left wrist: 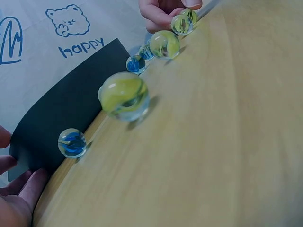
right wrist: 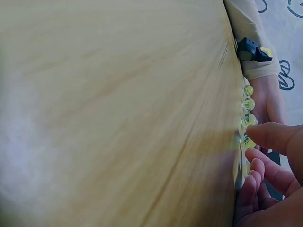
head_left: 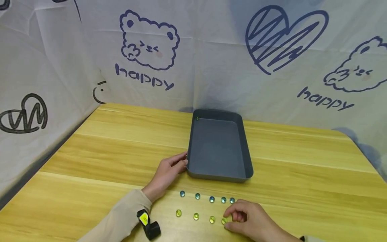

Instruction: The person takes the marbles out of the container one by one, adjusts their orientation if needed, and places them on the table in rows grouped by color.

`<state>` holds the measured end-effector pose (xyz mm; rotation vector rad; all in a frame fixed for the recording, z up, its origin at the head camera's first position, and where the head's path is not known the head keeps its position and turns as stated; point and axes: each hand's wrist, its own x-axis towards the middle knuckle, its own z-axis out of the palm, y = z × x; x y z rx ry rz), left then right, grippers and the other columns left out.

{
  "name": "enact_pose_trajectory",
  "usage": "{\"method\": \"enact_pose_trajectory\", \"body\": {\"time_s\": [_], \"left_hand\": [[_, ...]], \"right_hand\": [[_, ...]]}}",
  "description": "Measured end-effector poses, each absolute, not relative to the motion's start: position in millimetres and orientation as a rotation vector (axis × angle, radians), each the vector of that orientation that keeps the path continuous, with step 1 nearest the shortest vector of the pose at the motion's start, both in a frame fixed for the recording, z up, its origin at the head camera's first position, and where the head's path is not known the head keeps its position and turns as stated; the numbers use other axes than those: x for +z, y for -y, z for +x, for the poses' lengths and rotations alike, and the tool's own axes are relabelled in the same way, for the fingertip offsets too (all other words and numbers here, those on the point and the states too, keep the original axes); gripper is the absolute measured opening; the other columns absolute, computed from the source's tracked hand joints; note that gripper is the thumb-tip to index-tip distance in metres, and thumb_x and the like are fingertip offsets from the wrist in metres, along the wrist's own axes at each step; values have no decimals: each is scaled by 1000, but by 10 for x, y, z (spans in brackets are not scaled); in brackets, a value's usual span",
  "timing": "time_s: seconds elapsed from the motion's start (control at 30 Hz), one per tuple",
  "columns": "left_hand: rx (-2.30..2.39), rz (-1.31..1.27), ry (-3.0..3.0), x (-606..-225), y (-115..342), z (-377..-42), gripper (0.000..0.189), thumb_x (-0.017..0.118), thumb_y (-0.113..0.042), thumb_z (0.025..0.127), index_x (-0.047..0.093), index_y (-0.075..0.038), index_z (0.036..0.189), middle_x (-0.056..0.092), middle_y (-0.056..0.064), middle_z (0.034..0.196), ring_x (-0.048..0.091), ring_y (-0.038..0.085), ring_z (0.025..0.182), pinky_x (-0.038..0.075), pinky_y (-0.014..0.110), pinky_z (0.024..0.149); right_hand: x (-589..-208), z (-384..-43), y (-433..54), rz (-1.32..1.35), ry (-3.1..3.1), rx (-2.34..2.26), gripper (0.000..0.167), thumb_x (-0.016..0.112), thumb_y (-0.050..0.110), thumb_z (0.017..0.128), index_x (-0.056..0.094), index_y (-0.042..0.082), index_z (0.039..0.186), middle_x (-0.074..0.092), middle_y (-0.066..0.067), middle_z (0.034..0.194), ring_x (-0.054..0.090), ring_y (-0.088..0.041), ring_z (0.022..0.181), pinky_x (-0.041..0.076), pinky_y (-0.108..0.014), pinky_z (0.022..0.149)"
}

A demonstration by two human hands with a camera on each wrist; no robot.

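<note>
My right hand (head_left: 249, 218) pinches a yellow marble (head_left: 224, 221) between thumb and index finger, at the right end of a row of yellow marbles on the table; its other fingers are curled. Several blue marbles (head_left: 212, 199) lie in another row just behind. With thumb and fingers against the outside, my left hand (head_left: 166, 173) touches the near left corner of a dark grey rectangular tray (head_left: 216, 177). A small yellowish-green marble (head_left: 197, 118) sits in the tray's far left corner. In the left wrist view, a nearby yellow marble (left wrist: 125, 97) looks large.
The wooden table (head_left: 302, 174) extends to both sides of the tray. Behind it hangs a white cloth (head_left: 211, 67) with drawn bears and hearts. A black wrist camera (head_left: 149, 227) is strapped over the left sleeve (head_left: 122, 216), left of the marble rows.
</note>
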<state>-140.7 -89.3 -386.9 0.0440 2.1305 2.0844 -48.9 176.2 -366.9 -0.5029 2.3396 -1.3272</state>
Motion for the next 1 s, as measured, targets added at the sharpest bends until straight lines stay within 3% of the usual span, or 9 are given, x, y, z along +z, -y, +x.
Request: {"method": "enact_pose_trajectory", "body": {"time_s": [0.8,1.0], "left_hand": [[2074,46,-2128,-3831,899,-1399,40,55,-9,97,54,-2,136,53,16,136,58,28,116,52,33,95],[2077,40,-2122,-3838,893,-1397,39,55,-9,97,54,-1,136,54,16,136,58,28,116,53,32,94]], "right_hand": [[-3644,-473,-1754,-482,-2321,-1341,23,77,15,83,71,6,104,52,2,78,46,-4,67,44,-20,53],[-3614,-473,-1779,-455,-2291,-1327,37,77,18,83,65,4,115,53,1,81,47,-5,68,44,-21,54]]}}
